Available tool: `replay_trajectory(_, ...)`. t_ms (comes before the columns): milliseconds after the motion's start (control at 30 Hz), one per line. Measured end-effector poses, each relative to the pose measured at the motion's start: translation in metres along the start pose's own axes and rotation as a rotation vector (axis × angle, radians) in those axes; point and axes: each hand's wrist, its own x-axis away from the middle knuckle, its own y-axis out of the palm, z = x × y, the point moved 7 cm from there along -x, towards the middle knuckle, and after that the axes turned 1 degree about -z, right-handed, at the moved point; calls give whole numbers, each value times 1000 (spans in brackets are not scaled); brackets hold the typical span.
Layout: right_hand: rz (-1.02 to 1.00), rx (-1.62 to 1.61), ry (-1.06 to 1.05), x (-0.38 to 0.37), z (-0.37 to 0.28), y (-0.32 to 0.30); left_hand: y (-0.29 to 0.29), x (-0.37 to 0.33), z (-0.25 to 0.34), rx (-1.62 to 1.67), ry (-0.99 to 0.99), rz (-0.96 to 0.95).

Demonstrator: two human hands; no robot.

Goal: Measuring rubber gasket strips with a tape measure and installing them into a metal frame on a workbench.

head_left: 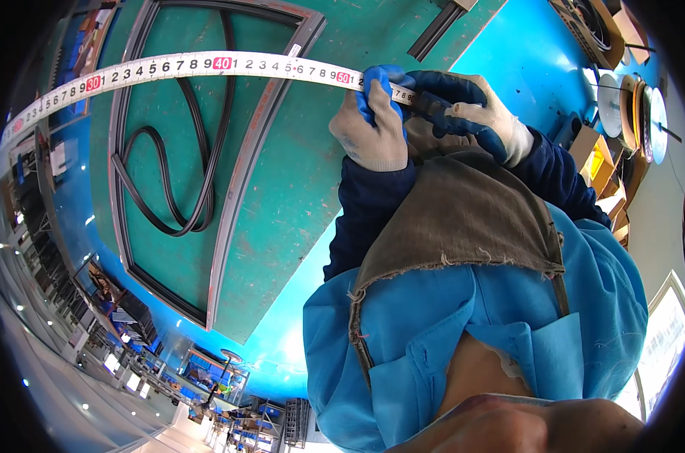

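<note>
A white tape measure with black and red markings stretches from the left rim of the picture to my hands, crossing above a grey metal frame. My left hand, in a white and blue coated glove, is closed on the tape blade, fingers pinched round it. Just to its right, my right hand, gloved alike, has its fingers curled round the tape's near end; the part inside the grip is mostly hidden. Inside the frame lies a looped black rubber strip.
The frame rests on a scuffed green work surface. A dark profile piece lies at its far edge. At right stand reels and cardboard boxes. Shelving with racks shows at the bottom. A brown apron hangs below my hands.
</note>
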Motion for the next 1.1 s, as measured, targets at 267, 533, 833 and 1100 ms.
replay_trajectory(267,66,-23,77,-2,16,-14,3,-6,-19,100,-231,-38)
replay_trajectory(533,182,940,-207,6,-12,-9,7,-4,-42,161,-297,-5)
replay_trajectory(833,-33,1301,23,-33,5,-48,29,-19,-67,97,-206,173)
replay_trajectory(1100,-156,1814,-56,-98,-30,-173,87,-98,-96,374,-331,327)
